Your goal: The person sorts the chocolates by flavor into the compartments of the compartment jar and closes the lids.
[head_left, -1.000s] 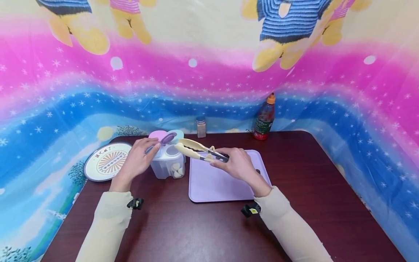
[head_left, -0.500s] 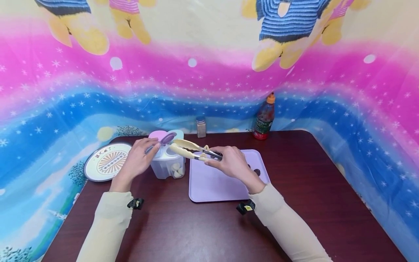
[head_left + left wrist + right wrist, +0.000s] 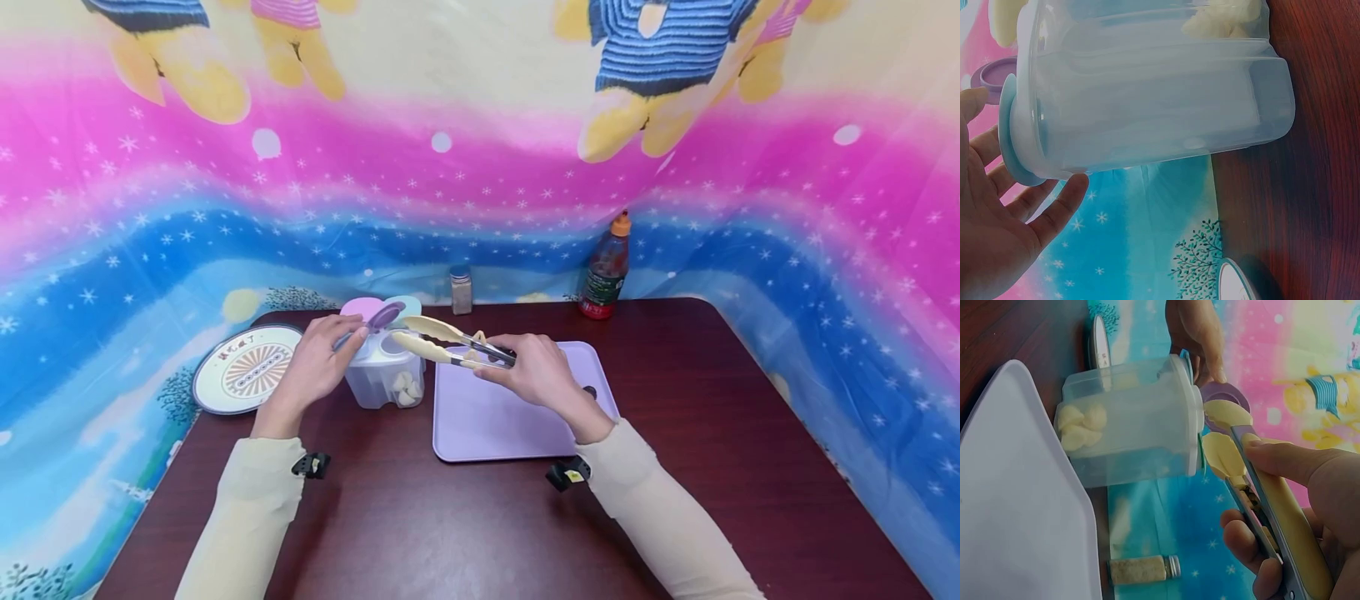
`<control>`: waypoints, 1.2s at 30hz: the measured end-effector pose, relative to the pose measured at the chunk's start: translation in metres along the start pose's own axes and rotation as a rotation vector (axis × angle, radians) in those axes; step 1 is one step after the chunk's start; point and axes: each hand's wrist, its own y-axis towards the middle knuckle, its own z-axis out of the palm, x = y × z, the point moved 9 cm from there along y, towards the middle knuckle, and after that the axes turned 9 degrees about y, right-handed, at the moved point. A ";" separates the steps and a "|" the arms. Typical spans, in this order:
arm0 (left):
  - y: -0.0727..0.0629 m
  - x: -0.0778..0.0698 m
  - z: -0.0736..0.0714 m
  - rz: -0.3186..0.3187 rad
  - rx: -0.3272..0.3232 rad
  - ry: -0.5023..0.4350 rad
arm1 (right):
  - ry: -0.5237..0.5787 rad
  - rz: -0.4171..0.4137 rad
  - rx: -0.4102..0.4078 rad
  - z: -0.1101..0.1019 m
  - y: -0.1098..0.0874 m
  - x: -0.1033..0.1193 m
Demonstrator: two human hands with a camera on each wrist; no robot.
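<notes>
My right hand grips a pair of cream-tipped metal tongs. Their two tips stand apart above the open round hole of a clear multi-compartment container, with nothing seen between them. Inside the container, at the bottom of one compartment, lie several pale, rounded pieces. My left hand is at the container's top, its thumb touching the raised purple lid. In the left wrist view its other fingers spread loosely around the pale blue lid.
A lilac tray lies right of the container, with dark round pieces partly hidden by my right hand. A patterned plate is at the left edge. Along the back stand a small shaker jar and an orange-capped sauce bottle.
The tongs moved left over the hole, then slightly back right, and their tips have spread wider. The pale pieces in the container are arranged differently. My left hand has stayed in place.
</notes>
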 end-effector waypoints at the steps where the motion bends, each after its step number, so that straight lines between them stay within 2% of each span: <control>1: 0.000 0.000 0.000 -0.001 0.000 0.000 | 0.005 0.005 0.001 -0.001 0.000 -0.002; 13: 0.001 0.001 -0.001 0.006 -0.011 -0.002 | 0.016 0.069 -0.015 -0.019 -0.007 -0.041; 20: 0.000 0.002 0.001 0.002 -0.004 -0.008 | 0.011 0.152 -0.015 -0.028 -0.011 -0.064; 36: 0.001 -0.001 -0.001 0.015 -0.017 -0.003 | -0.014 0.217 -0.083 -0.057 -0.021 -0.104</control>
